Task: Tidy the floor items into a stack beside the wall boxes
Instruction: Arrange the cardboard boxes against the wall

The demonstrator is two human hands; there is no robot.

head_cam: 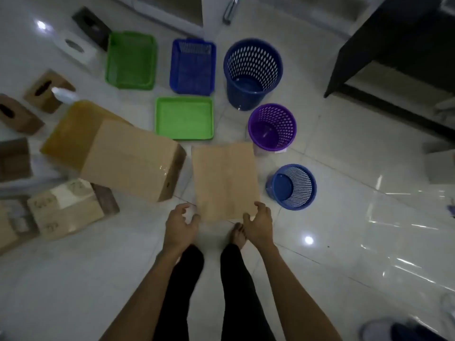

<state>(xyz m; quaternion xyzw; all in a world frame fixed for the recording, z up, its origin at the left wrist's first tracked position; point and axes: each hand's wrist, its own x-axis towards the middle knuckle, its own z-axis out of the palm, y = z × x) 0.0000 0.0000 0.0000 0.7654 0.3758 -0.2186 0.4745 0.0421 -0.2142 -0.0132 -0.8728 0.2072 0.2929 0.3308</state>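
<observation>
The person stands over the white tiled floor (344, 156) and reaches down with both arms. The right hand (259, 223) has its thumb and curled fingers on the near right corner of a flat cardboard piece (225, 178) and seems to grip it. The left hand (181, 223) is just beside the near left corner with the fingers spread and loosely bent. It does not hold anything yet, as far as I can see. I cannot tell if the cardboard piece lies on the floor or is already a little lifted.

To the right of it stands a small blue basket (291, 187). To the left, a large cardboard box (130, 158) leans on a yellowish box (71, 129), among more boxes at the left edge.

Further away are a purple basket (272, 126) and a light green tray (184, 118). Behind them are a tall blue basket (253, 72), a blue mesh tray (193, 67) and a green mesh tray (131, 60).

The baskets and trays all stand apart from each other, none inside another. In my judgement the task is only at its start: no stack is visible, and almost every item must be gathered and nested.
</observation>
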